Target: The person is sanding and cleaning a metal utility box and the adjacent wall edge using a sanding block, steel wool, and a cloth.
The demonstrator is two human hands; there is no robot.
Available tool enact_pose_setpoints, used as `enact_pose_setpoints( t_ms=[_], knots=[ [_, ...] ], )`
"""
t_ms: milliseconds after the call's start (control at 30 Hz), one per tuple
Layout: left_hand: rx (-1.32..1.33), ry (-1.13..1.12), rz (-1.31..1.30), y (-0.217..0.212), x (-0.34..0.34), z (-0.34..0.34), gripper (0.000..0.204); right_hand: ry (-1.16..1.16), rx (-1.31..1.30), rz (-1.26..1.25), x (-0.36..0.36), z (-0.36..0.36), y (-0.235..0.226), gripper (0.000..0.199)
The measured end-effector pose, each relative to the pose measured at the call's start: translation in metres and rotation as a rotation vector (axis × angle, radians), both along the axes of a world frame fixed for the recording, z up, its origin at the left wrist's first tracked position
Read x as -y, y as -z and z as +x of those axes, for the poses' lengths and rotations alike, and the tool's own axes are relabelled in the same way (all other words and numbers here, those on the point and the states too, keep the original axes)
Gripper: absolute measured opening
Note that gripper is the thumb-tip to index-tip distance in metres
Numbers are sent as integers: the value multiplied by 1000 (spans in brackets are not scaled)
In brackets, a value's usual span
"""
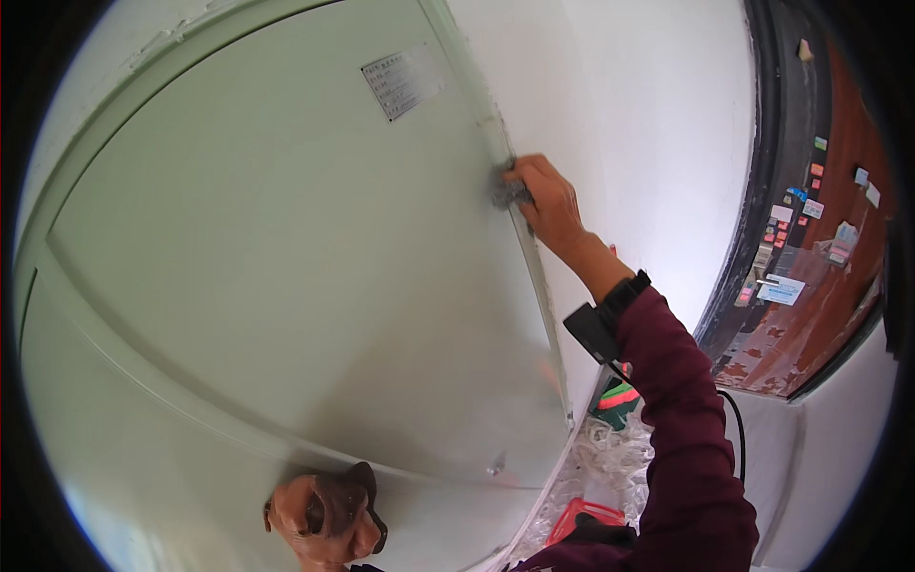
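My right hand reaches up and grips a grey, tangled wad that looks like a steel wool scrubber. The scrubber presses against the right edge of a pale green metal door panel, where it meets its frame. Low in front of the same panel is my left hand, its fingers curled closed. A dark brown patch shows at its fingers; whether that is a held thing or shadow I cannot make out. A silvery label plate is fixed on the panel's upper part, left of the scrubber.
White wall lies right of the panel. Farther right stands a reddish-brown door with a dark frame and many small stickers. Crumpled clear plastic and a red-rimmed object lie below my right arm. A black cable hangs behind that arm.
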State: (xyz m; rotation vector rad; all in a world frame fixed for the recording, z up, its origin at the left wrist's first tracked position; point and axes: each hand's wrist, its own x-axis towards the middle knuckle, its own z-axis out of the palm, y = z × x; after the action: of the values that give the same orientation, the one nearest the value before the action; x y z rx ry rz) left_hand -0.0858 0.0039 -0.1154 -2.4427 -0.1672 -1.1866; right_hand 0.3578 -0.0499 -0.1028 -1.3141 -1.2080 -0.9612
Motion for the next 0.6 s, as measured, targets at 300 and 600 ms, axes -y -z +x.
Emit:
enact_pose_setpoints(
  t_ms=[300,600],
  knots=[
    [15,14,11,2,-6,-2,28,35,8,76,-20,11,12,35],
    [12,-34,33,4,-11,-11,17,-100,-242,237,-4,3,53,40]
  ],
)
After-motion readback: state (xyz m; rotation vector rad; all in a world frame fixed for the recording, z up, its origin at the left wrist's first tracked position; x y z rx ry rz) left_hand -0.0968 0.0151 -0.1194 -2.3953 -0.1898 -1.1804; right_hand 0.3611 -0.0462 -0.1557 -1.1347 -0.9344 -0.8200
